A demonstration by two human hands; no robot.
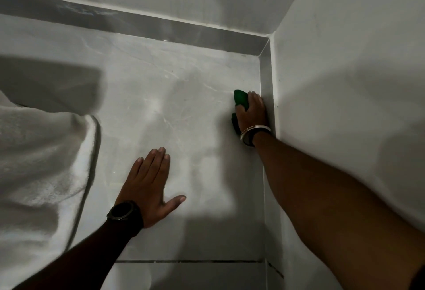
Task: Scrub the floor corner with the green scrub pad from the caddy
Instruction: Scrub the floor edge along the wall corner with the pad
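The green scrub pad [240, 97] lies pressed on the grey floor tile beside the right-hand skirting, a short way in front of the floor corner [262, 54]. My right hand [250, 113] covers most of the pad and grips it; only its far tip and a dark edge near my wrist show. My left hand [149, 184] rests flat on the floor, fingers spread, holding nothing. The caddy is out of view.
A white towel or cloth [39, 163] hangs over something at the left. White walls [345, 82] meet at the corner, with a grey skirting strip [142, 23] along the far wall. A grout line [188, 261] crosses the floor near me.
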